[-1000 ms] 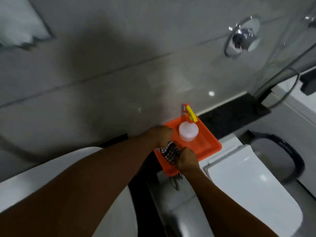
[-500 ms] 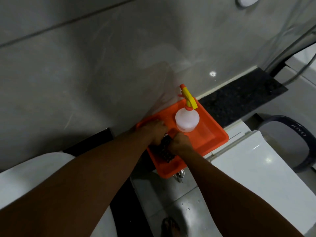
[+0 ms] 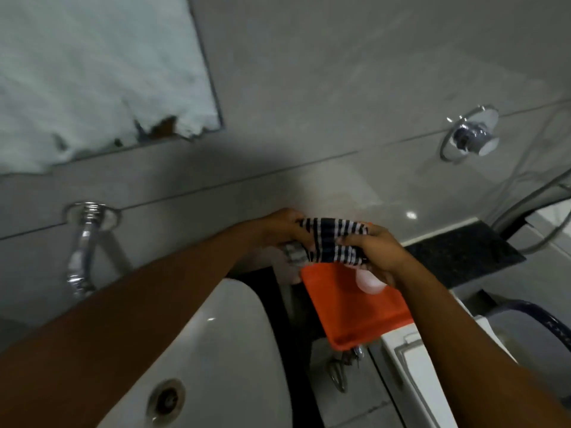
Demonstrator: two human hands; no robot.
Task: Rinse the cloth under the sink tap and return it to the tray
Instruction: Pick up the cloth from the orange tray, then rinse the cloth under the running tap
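A black-and-white striped cloth (image 3: 333, 242) hangs in the air above the far end of the orange tray (image 3: 346, 307). My left hand (image 3: 278, 227) grips its left edge and my right hand (image 3: 375, 251) grips its right edge, stretching it between them. The tray rests on the toilet tank. A white spray bottle (image 3: 369, 284) stands in the tray, mostly hidden behind my right hand. The chrome sink tap (image 3: 82, 248) sticks out of the wall at the left, above the white sink (image 3: 234, 350).
The sink drain (image 3: 167, 401) shows at the bottom. A mirror (image 3: 92, 72) hangs at the upper left. A chrome wall fitting (image 3: 469, 134) and hoses are at the right. The white toilet lid (image 3: 432, 381) lies below the tray, with a dark ledge (image 3: 463, 251) beyond.
Both hands have lifted the striped cloth out of the tray and spread it between them. The view has tilted up and left, bringing the tap, sink and mirror into sight.
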